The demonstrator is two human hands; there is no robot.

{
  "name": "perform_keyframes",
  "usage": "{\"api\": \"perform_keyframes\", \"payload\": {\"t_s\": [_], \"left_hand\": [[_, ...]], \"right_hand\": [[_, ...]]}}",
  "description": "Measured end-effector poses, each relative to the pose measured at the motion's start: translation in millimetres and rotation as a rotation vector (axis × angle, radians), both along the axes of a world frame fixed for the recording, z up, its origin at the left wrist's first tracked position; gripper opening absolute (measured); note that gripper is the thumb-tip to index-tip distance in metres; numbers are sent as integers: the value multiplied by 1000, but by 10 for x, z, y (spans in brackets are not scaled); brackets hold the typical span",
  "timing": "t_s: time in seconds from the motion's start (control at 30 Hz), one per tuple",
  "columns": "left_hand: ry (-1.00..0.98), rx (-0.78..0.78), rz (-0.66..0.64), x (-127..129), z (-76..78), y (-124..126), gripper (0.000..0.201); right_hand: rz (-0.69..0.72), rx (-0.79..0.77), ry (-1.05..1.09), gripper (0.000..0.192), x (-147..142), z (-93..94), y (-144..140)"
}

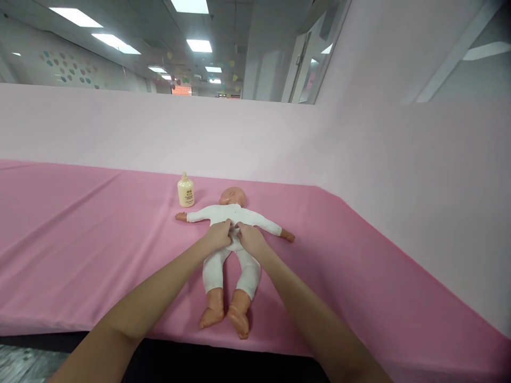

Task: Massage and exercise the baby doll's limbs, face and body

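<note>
Baby doll point(235, 211) is laid flat on the pink cover point(99, 239), straight ahead of the person, with its long axis running away from them: feet at the near end, head at the far end, arms spread out to either side. The left hand point(217, 235) rests on the doll's midsection to the left of its centre line, and the right hand point(252, 240) on the midsection to the right of it. Neither hand is clearly nearer to the doll; both touch it, about midway between its head and feet. The forearms slant in from either side of the doll's legs, so the hands meet it from its foot end.

The fingers of both hands are curled inward, tips facing each other just apart over the doll's white clothing point(214, 270). They seem to pinch the fabric there, but whether cloth is caught between them or merely pressed cannot be told. Beyond the doll's arm on the left, near its head, a cream pump bottle point(186, 192) stands upright, apart from both hands.
</note>
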State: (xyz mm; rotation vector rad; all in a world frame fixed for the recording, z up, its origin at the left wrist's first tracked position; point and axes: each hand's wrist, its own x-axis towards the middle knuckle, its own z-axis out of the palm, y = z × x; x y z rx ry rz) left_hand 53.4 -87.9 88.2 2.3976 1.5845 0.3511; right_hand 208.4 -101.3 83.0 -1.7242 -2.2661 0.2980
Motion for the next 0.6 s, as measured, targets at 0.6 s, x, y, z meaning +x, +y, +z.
{"api": "perform_keyframes", "payload": {"t_s": [0.6], "left_hand": [[62,70,137,101,-27,508,40]], "right_hand": [[-90,29,-63,33,-96,-124,650]]}}
